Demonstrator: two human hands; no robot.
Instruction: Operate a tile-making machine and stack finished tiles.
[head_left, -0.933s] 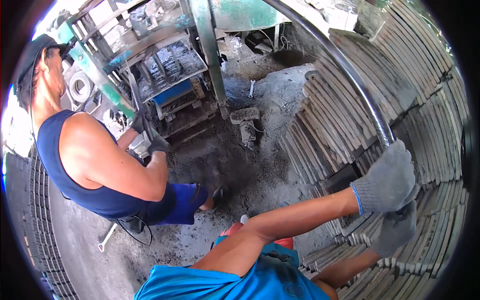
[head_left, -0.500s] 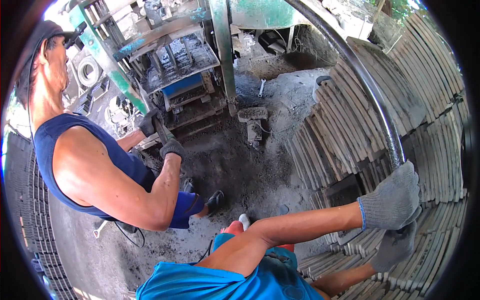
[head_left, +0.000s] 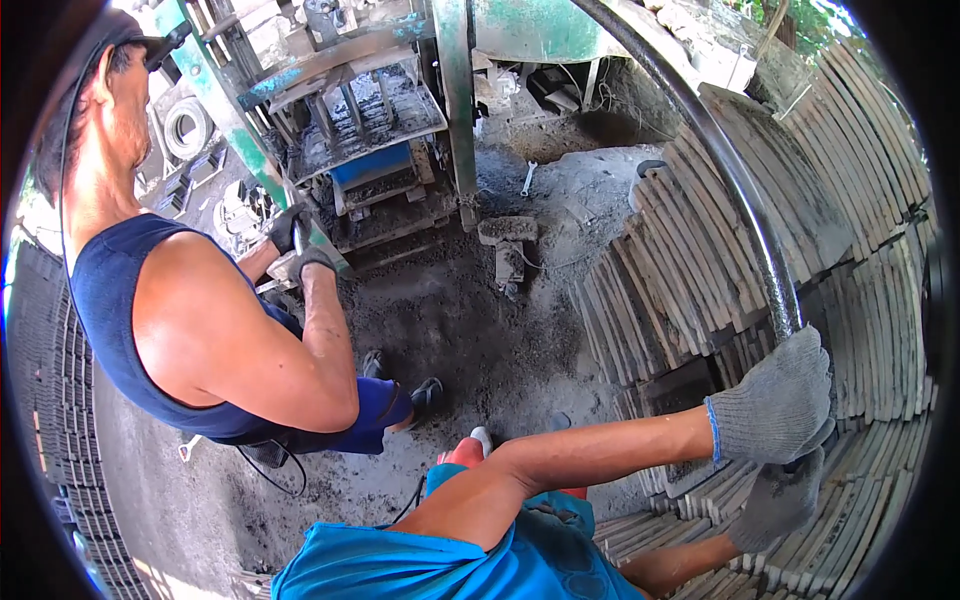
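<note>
A long, shiny dark metal bar (head_left: 735,165) curves in from the top and ends low on the right. Wrapped round its lower end is my left hand (head_left: 775,400), in a grey knit glove with a blue cuff edge. Just below it, my right hand (head_left: 775,500), gloved in grey too, is closed at the bar's end, which shows only as a dark bit between the gloves. At the left, a co-worker (head_left: 200,330) in a navy sleeveless top grips another metal bar (head_left: 298,238) with both gloved hands beside a green-framed press machine (head_left: 455,110).
Stacks of thin flat boards (head_left: 680,240) crowd the right side near my hands. A wrench (head_left: 529,178) lies on a grey ledge beyond a concrete block (head_left: 508,230). Dark grit covers the floor (head_left: 430,310). More stacked slats (head_left: 70,420) line the far left.
The co-worker's hands and bar have shifted away toward the machine, and the co-worker's body leans a little farther in. My hands keep their grip on the bar, almost unmoved.
</note>
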